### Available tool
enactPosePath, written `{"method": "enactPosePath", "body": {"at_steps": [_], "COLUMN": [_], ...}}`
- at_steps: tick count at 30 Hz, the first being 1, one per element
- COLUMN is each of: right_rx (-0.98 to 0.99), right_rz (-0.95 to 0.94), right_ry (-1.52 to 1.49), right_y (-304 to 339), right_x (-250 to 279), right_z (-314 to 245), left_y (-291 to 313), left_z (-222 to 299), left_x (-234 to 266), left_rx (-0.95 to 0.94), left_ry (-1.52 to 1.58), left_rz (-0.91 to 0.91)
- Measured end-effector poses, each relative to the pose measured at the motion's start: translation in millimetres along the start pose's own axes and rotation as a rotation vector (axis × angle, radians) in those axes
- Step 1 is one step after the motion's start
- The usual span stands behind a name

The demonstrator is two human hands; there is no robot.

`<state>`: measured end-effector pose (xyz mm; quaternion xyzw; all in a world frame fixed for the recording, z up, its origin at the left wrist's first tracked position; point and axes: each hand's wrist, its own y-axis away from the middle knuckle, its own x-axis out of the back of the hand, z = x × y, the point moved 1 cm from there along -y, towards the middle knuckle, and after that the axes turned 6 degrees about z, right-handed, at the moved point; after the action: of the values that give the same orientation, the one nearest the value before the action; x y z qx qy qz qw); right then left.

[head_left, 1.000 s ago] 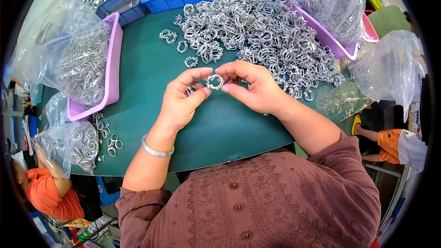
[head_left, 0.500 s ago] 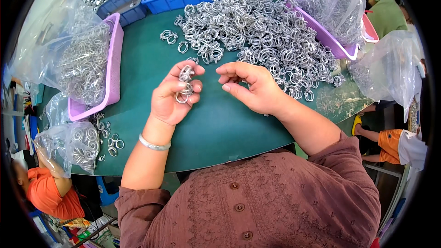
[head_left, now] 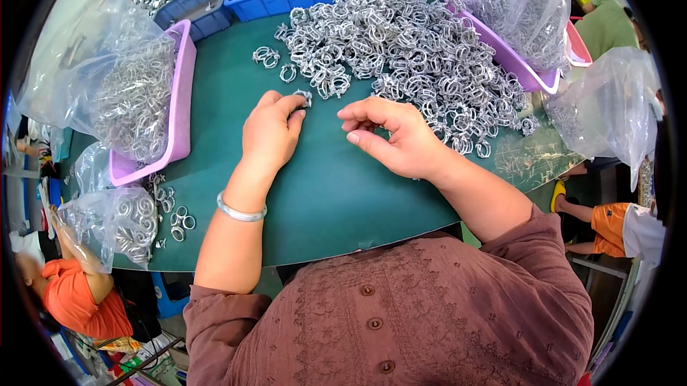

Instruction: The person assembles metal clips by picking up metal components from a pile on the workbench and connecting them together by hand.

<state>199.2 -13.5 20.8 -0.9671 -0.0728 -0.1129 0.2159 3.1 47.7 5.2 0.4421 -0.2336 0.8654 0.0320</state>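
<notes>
My left hand (head_left: pixel 270 132), with a pale bangle on its wrist, is turned back-up over the table. Its thumb and forefinger close at a small grey metal ring piece (head_left: pixel 305 98) by the near edge of the heap. The palm is hidden, so whatever else lies in it does not show. To the right, my right hand (head_left: pixel 401 135) hovers with loosely curled fingers. Its thumb and forefinger stay apart, and nothing shows between them. Beyond both hands spreads a big heap of grey metal ring pieces (head_left: pixel 401 42); a few loose rings (head_left: pixel 266 57) lie at its left.
A purple basket (head_left: pixel 184 93) with a bagged load of rings stands left, another purple basket (head_left: pixel 486 35) at the far right. Blue bins (head_left: pixel 286 1) line the back. A clear bag of spiral pieces (head_left: pixel 132 225) lies front left. Other people sit or stand on both sides.
My left hand has turned from palm-up, with ring pieces showing in its fingers, to back-up, reaching toward the ring piece by the heap. The right hand has hardly moved.
</notes>
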Motion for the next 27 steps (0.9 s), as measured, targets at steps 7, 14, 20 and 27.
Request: {"method": "enactPosePath", "body": {"at_steps": [7,14,20,27], "right_rx": [0.019,-0.053,-0.017,0.006], "right_rz": [-0.007,-0.001,-0.015,0.009], "right_ry": [-0.006,0.019,0.019,0.058], "right_y": [-0.1,-0.2,-0.3,-1.1], "right_x": [-1.2,-1.4,-1.3,-0.6], "right_z": [0.7,0.1,2.1,4.2], "left_y": [7.6,25.8,29.1,31.3], "left_z": [-4.7,20.1,25.8,34.1], "left_x": [6.7,3.6,5.4,3.5], "left_rx": [0.245,0.536,0.404,0.216], "left_ry": [0.604,1.366,1.206,1.012], "left_rz": [-0.11,-0.393,-0.399,-0.206]}}
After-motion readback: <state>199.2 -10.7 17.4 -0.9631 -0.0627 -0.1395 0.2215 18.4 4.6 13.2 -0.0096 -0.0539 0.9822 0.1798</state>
